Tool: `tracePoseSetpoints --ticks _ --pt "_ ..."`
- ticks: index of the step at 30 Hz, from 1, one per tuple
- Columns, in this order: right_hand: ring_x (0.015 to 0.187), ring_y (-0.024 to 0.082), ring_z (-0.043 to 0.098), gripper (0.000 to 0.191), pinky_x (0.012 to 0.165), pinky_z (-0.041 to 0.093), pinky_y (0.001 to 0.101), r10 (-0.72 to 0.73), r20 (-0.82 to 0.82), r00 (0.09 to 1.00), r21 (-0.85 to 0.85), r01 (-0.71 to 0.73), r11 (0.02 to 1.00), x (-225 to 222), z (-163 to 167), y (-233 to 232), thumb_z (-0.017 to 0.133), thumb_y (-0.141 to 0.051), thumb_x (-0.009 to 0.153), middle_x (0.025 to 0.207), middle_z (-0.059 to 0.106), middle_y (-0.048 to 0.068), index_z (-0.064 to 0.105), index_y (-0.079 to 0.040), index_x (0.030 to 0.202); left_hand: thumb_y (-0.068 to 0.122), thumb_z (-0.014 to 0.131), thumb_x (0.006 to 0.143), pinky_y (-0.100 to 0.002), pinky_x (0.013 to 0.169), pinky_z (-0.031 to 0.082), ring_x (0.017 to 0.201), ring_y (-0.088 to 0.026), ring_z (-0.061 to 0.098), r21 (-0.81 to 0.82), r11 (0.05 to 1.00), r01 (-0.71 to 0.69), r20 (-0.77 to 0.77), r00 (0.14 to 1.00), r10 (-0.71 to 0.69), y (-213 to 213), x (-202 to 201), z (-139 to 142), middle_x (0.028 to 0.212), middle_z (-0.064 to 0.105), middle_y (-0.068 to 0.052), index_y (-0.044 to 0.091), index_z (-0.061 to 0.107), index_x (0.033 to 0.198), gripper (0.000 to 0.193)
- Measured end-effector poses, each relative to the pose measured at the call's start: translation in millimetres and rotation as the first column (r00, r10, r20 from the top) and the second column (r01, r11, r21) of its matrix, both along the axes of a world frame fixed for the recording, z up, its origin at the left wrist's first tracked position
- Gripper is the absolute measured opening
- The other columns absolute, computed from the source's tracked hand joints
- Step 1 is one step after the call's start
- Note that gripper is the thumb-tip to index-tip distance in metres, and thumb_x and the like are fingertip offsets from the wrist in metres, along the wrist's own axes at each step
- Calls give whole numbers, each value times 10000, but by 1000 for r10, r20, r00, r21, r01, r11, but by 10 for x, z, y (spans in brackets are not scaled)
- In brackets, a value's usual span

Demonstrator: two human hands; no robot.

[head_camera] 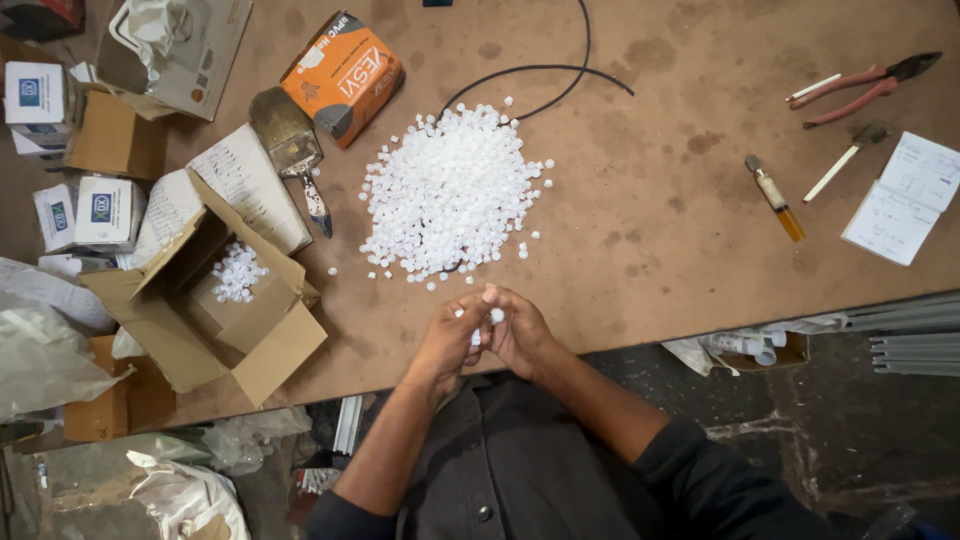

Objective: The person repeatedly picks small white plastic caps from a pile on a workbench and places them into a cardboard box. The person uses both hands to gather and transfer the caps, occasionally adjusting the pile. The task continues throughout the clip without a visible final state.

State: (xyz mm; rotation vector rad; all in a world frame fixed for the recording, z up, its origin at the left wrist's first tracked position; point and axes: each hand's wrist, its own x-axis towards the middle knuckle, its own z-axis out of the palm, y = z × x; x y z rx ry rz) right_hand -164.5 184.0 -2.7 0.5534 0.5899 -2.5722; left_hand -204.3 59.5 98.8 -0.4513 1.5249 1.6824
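A heap of several small white plastic caps [450, 190] lies in the middle of the brown table [650, 230]. Both of my hands meet at the table's near edge, just below the heap. My left hand [449, 338] pinches a small white cap between its fingertips. My right hand [518, 330] presses against it, holding another small white cap [497, 315]. The two hands touch each other.
An open cardboard box [215, 300] with white caps inside sits at the left. A paintbrush [293, 150], an orange box [343, 77], a black cable [560, 75], pliers [870, 85], a small bottle [775, 197], a notepad [905, 197] and white boxes [90, 210] lie around.
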Motion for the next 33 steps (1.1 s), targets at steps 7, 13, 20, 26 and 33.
tracePoseSetpoints --ticks 7,13,20,26,33 --pt "623 181 639 306 644 553 344 6 60 998 -62 -3 998 -17 -7 -7 515 -351 1056 750 657 71 596 -56 1048 373 634 1011 -208 383 247 458 -68 493 53 994 -93 4 996 93 -46 42 -107 591 536 22 97 644 905 296" --pt "582 173 615 295 591 552 345 0 80 997 -22 2 1000 19 67 -11 495 -360 1014 745 645 60 627 -97 1029 385 615 990 -211 346 213 397 -62 398 -15 1000 -26 -37 999 25 -35 92 -18 559 533 16 94 674 938 301" --pt "642 150 613 322 534 469 272 7 44 999 -42 -5 999 -18 104 3 485 -362 1044 803 639 31 625 -73 1025 431 572 1038 -196 377 254 452 -54 459 -28 990 -141 7 990 141 -78 122 -86 640 569 2 55 632 981 385" --pt "627 164 634 316 508 458 263 -15 95 995 -13 16 1000 -33 -23 5 494 -373 1047 741 605 12 619 -93 968 381 538 1040 -179 412 396 552 -64 552 311 877 -366 251 922 296 -161 109 -249 793 668 -52 40 610 1019 349" --pt "682 162 645 308 594 522 292 -52 133 990 -41 58 997 -24 -92 3 539 -357 1102 778 639 22 579 -76 982 224 625 1010 -164 498 443 650 -31 577 267 932 -247 73 969 236 -108 104 -187 905 701 -20 2 639 1139 257"
